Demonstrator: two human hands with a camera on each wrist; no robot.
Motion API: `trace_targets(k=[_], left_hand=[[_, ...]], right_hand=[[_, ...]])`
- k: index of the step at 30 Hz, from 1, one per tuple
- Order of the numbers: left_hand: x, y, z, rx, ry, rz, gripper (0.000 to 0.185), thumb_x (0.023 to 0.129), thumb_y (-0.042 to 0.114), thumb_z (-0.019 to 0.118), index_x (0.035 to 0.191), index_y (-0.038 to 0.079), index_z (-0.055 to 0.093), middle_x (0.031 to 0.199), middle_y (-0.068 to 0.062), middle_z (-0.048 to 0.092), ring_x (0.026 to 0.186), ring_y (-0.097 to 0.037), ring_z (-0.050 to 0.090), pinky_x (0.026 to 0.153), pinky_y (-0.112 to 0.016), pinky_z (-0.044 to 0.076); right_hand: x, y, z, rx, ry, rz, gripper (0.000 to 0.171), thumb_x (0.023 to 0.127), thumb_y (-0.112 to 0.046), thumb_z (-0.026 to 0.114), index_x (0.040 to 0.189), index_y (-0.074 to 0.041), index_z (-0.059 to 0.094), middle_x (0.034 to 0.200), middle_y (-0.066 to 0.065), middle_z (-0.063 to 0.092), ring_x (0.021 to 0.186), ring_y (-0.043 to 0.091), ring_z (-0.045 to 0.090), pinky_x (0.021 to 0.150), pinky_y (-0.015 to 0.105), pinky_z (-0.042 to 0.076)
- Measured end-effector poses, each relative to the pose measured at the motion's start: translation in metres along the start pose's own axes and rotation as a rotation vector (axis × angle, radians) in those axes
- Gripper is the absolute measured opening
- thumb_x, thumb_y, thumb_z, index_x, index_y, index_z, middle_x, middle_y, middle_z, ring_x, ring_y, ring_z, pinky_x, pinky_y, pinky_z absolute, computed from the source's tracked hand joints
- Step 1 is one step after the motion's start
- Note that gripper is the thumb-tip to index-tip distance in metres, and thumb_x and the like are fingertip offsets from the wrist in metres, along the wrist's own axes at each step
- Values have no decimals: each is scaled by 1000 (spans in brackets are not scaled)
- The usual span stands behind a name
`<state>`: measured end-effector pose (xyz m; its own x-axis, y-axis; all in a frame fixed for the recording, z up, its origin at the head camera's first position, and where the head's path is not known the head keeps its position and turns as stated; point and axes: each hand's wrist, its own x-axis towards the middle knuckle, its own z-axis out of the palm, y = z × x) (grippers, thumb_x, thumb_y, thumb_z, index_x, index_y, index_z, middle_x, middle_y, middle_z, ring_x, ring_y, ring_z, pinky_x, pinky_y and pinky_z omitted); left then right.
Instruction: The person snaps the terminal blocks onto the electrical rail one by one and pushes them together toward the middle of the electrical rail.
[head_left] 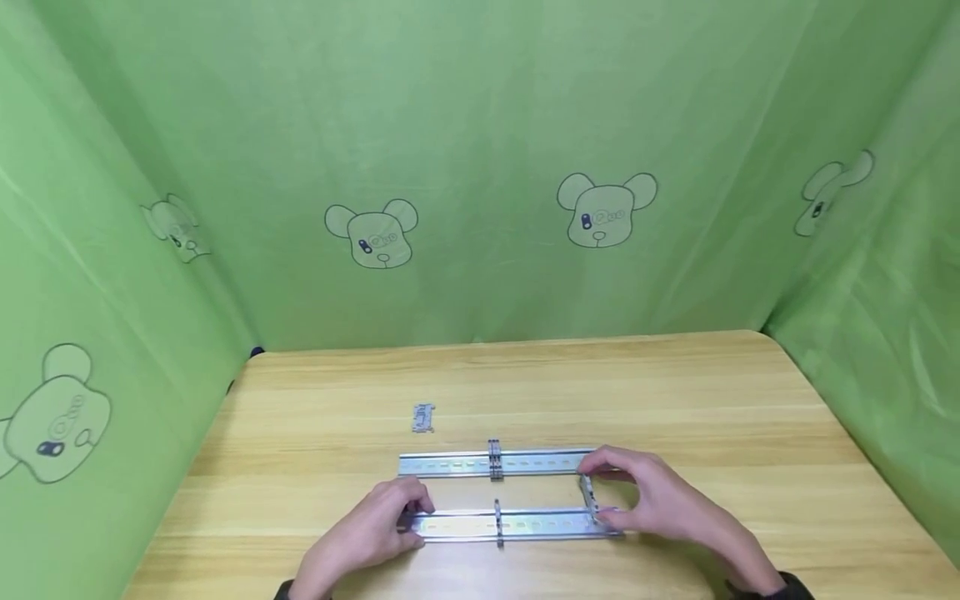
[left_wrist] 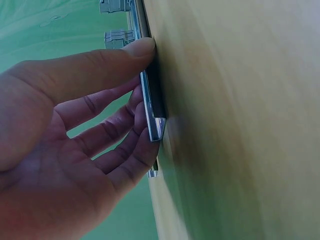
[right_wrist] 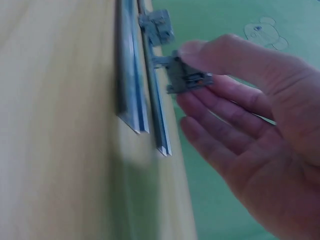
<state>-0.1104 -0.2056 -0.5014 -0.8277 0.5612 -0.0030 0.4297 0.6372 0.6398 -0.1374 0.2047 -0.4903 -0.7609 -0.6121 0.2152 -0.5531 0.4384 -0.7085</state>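
Note:
Two slotted metal rails lie parallel on the wooden table [head_left: 675,392]: a far rail [head_left: 540,462] and a near rail [head_left: 540,525]. Each carries a small grey clip [head_left: 494,458] [head_left: 498,523] near its middle. My left hand [head_left: 412,512] pinches the near rail's left end [left_wrist: 150,100], thumb on one edge and fingers on the other. My right hand [head_left: 600,497] pinches another grey clip [head_left: 589,494] at the rails' right end. In the right wrist view this clip [right_wrist: 197,80] sits between thumb and fingers of the right hand [right_wrist: 186,75], touching a rail's edge [right_wrist: 155,100].
A loose grey clip [head_left: 423,417] lies on the table behind the rails, to the left. Green cloth walls [head_left: 480,167] printed with bear faces close in the table on three sides. Bare wood stretches to the right and behind the rails.

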Motion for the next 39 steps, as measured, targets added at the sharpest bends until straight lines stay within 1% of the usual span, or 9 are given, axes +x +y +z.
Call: trace_targets(k=[3, 6, 11, 14, 20, 23, 27, 30, 39], left_hand=[[0, -1, 0, 3, 1, 0, 29, 75, 6, 88, 97, 14, 69, 95, 9, 62, 86, -7, 57, 80, -27, 52], [0, -2, 0, 3, -2, -1, 29, 76, 7, 88, 97, 14, 69, 95, 10, 62, 86, -7, 56, 79, -27, 52], [1, -2, 0, -6, -4, -8, 29, 76, 6, 88, 96, 14, 69, 95, 11, 61, 85, -6, 55, 78, -27, 52], [1, -2, -1, -4, -5, -8, 29, 76, 6, 88, 96, 14, 69, 94, 11, 61, 84, -6, 55, 78, -27, 52], [1, -1, 0, 7, -7, -6, 29, 76, 6, 88, 96, 14, 69, 94, 11, 61, 85, -7, 56, 78, -26, 51], [1, -2, 0, 4, -8, -5, 29, 76, 7, 88, 96, 14, 69, 95, 11, 61, 85, -7, 56, 78, -27, 51], [1, -2, 1, -6, -7, -2, 29, 76, 6, 88, 96, 14, 69, 94, 11, 61, 85, -7, 56, 78, -28, 53], [1, -2, 1, -15, -5, -3, 29, 76, 5, 87, 96, 14, 69, 94, 10, 61, 84, -7, 56, 78, -28, 53], [1, -2, 1, -24, -6, -16, 29, 76, 5, 87, 95, 15, 68, 94, 11, 61, 84, -7, 56, 77, -27, 52]], right_hand=[[-2, 2, -7, 12, -42, 7, 49, 76, -9, 89, 119, -12, 65, 120, 3, 70, 113, 17, 67, 96, 40, 55], [-4, 5, -12, 30, -74, -8, 50, 74, -7, 90, 117, -10, 65, 119, 5, 69, 111, 17, 67, 95, 40, 56], [-10, 9, -19, 48, -124, -13, 49, 72, -6, 90, 114, -9, 63, 113, 4, 69, 105, 16, 67, 90, 36, 58], [-13, 11, -22, 78, -150, 2, 49, 72, -5, 89, 112, -10, 62, 111, 4, 67, 103, 17, 67, 89, 35, 58], [-17, 10, -25, 169, -191, 25, 50, 69, 4, 85, 109, -7, 58, 111, 10, 64, 105, 28, 67, 90, 35, 58], [-19, 9, -26, 166, -213, 47, 50, 67, 6, 84, 108, -7, 57, 111, 10, 64, 107, 30, 66, 91, 34, 57], [-20, 9, -27, 153, -252, 89, 48, 69, 3, 83, 106, -9, 56, 112, 9, 63, 110, 27, 65, 93, 34, 57], [-20, 9, -27, 148, -263, 100, 47, 70, 0, 84, 106, -10, 55, 113, 7, 62, 112, 25, 64, 94, 34, 56], [-20, 10, -25, 151, -255, 108, 47, 72, -4, 86, 106, -10, 55, 114, 8, 62, 112, 24, 64, 94, 34, 56]])
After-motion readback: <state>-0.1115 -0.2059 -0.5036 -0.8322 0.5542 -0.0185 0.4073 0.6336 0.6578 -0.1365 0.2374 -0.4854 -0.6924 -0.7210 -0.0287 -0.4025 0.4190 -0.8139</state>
